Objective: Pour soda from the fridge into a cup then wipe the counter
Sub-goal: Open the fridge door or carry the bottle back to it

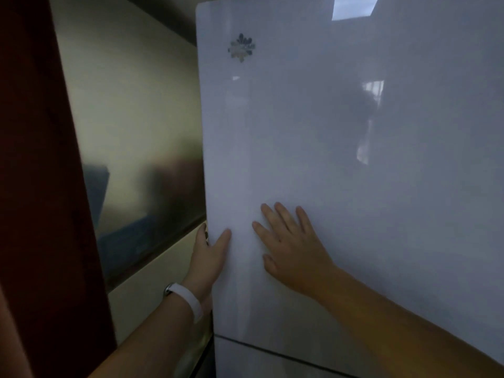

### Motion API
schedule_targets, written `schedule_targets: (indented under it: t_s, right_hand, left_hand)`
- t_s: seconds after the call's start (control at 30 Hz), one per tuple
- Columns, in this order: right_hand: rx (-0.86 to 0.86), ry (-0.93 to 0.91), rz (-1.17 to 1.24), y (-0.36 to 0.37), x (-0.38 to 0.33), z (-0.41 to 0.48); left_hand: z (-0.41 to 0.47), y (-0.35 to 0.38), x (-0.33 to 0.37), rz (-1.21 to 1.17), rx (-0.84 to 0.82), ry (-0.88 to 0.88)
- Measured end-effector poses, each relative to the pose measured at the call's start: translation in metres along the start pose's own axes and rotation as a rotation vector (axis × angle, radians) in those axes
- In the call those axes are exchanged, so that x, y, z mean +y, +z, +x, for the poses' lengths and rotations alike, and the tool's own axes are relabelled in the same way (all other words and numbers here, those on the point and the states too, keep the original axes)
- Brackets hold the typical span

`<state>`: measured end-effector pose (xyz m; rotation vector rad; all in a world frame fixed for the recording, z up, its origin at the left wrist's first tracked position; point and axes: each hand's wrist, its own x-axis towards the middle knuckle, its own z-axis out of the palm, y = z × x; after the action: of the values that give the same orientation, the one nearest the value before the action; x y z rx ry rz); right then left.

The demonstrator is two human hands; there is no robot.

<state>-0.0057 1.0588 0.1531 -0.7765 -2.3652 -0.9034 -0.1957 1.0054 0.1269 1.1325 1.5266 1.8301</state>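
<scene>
On the fridge door (341,165), the left hand (207,259) hooks round the edge, likely to pull; the right hand (293,248) presses flat and spread.

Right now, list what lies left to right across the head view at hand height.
Dark red panel → shiny metal panel → left hand gripping the edge of the fridge door → right hand flat on it → the door's bare white face.
</scene>
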Motion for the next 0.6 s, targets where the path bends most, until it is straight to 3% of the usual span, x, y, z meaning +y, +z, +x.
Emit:
schedule_targets:
  t_s: [0.3,0.6]
  right_hand:
    - [0.154,-0.017,-0.063,0.023,0.003,0.003]
    - [0.151,0.012,-0.067,0.025,-0.001,0.003]
  left_hand:
    - [0.008,0.004,-0.019,0.067,0.010,-0.016]
    - [0.009,0.001,-0.021,0.118,-0.006,-0.024]
